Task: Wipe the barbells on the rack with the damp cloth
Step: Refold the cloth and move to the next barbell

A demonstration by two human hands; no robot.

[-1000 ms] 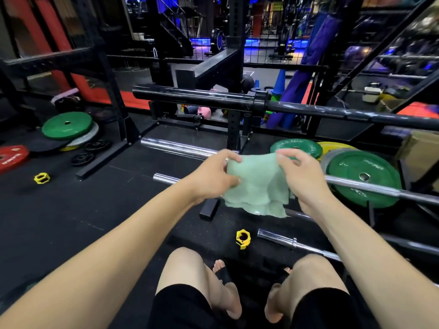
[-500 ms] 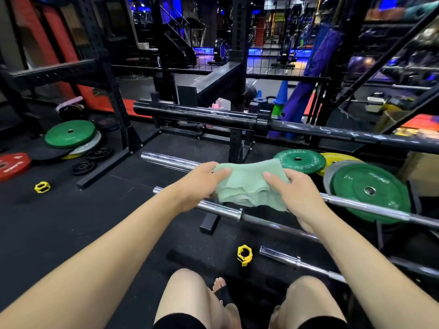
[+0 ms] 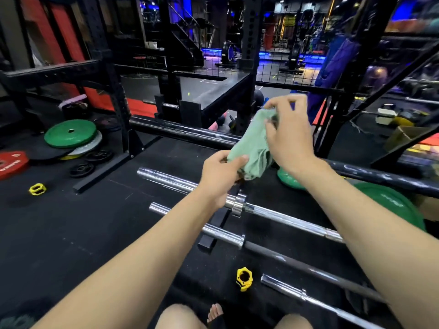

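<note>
Green cloth [image 3: 253, 143] gripped by both hands above chrome barbells [image 3: 280, 218].

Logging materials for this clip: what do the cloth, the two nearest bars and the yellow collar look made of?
Green cloth: soft woven or microfibre fabric; it folds and drapes limply between both hands.
Silver barbells: metal, likely chromed steel, with bright mirror-like highlights on the sleeves.
Yellow collar: probably moulded plastic, with a solid colour and slight sheen.
</note>
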